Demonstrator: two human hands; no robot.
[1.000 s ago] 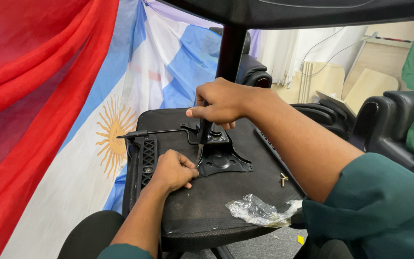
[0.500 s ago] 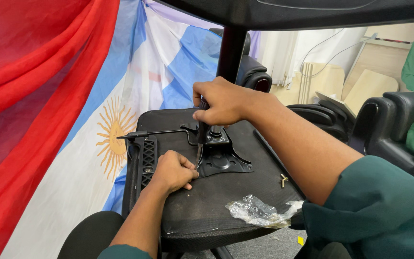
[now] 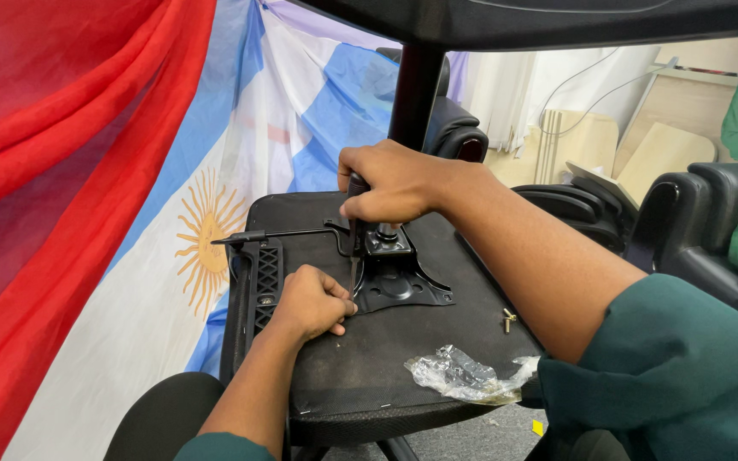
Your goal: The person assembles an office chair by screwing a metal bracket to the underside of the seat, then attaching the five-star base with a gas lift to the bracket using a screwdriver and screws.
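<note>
An upturned black chair seat (image 3: pixel 403 358) lies in front of me, its underside facing up. A black metal mechanism plate (image 3: pixel 399 286) sits at its middle, with a thin lever (image 3: pixel 288 234) sticking out to the left. My right hand (image 3: pixel 390 183) grips the handle of a screwdriver (image 3: pixel 357 235) held upright, its tip down at the plate's left corner. My left hand (image 3: pixel 311 300) rests on the seat beside that corner, fingers curled at the tool's tip. A loose bolt (image 3: pixel 508 320) lies right of the plate.
A crumpled clear plastic bag (image 3: pixel 463 376) lies near the seat's front edge. A black post (image 3: pixel 414 94) rises behind the seat. Red cloth (image 3: pixel 53 171) and a blue-white flag with a sun (image 3: pixel 207 230) hang at left. Black chair parts (image 3: pixel 685 222) stand at right.
My right hand has shifted slightly on the screwdriver handle, turning a little. My left hand stays in place.
</note>
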